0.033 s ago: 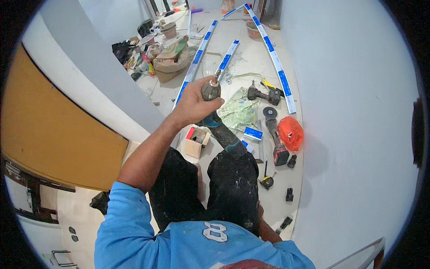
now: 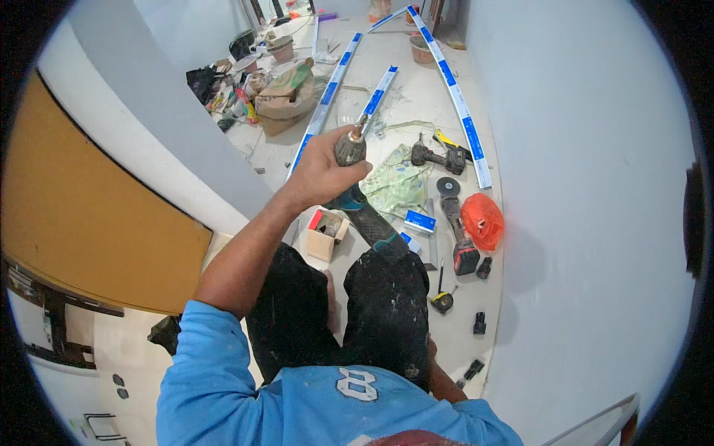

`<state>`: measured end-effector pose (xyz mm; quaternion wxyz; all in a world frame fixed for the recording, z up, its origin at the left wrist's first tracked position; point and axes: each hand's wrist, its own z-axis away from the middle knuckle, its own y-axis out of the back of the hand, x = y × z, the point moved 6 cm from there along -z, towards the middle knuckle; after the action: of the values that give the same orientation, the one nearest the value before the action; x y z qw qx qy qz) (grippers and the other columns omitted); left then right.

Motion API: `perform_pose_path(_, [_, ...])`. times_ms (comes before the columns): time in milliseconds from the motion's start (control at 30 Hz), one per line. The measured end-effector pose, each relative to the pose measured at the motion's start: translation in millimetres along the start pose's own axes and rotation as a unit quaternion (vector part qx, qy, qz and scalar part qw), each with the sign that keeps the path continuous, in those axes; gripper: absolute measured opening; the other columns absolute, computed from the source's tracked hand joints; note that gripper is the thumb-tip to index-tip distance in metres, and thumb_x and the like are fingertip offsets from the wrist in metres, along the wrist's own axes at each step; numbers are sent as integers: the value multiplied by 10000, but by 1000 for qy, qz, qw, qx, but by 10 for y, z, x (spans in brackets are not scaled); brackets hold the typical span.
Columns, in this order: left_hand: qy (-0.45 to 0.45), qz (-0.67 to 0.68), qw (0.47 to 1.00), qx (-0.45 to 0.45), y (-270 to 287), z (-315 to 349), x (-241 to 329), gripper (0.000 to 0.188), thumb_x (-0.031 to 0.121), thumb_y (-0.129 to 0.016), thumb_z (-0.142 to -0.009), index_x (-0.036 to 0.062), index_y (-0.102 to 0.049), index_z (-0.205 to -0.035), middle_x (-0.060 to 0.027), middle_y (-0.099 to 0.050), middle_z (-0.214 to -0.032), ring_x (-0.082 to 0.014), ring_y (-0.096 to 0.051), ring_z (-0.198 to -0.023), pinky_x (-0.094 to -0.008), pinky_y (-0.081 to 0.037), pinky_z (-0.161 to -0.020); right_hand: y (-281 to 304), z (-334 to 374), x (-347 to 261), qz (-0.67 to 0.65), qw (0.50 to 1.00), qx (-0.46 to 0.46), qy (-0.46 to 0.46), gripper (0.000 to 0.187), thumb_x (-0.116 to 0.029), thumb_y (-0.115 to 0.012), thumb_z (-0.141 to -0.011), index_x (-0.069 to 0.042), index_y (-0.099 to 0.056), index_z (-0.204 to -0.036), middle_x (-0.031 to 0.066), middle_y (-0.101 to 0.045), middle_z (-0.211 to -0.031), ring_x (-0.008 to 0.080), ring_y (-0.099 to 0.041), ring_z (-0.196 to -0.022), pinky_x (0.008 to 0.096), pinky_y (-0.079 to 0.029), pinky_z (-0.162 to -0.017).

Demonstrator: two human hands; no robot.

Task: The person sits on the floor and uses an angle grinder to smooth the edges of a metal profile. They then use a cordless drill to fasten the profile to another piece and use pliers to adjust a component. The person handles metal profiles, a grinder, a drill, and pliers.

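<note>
My left hand (image 2: 320,175) is closed around the chuck of a cordless drill (image 2: 378,227), thumb on its right side. A short bit (image 2: 361,126) sticks out above the fingers. The drill's dark and teal body slants down toward my right knee. My right hand (image 2: 432,347) is low beside my right thigh, mostly hidden by the leg, so its fingers cannot be made out. Below the left hand stands an open small carton (image 2: 324,239) with dark bits inside. A blue and white box (image 2: 421,221) lies right of the drill, near a green patterned plastic bag (image 2: 398,182).
An angle grinder (image 2: 455,223), a red plastic bag (image 2: 484,221), another cordless driver (image 2: 439,156), a tape measure (image 2: 442,302) and a black battery (image 2: 480,322) lie along the right wall. Long blue-and-white strips (image 2: 454,89) stretch ahead. A brown door (image 2: 97,201) stands left.
</note>
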<state>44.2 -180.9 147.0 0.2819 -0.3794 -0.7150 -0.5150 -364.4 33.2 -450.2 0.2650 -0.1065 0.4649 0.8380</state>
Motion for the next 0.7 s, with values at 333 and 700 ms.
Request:
perform_pose_path(333, [10, -315, 948, -42, 314, 18, 757, 388, 192, -770, -774, -25, -742, -1094, -233, -727, -761, -396, -734, -741, -483, -595, -773, 1304, 596, -456, -94, 987, -9, 127, 406, -443, -696, -1037, -45, -739, -1107, 149, -771, -896, 315, -764, -831, 470, -577, -783])
perform_pose_path(700, [-19, -449, 888, -92, 40, 381, 1055, 245, 165, -753, -799, -9, -720, -968, -255, -725, -745, -448, -760, -755, -551, -627, -767, 3991, 1526, -3636, -138, 883, 128, 430, 484, -264, -734, -1032, 22, -609, -1401, 257, -710, -1095, 424, -701, -976, 504, -557, -897])
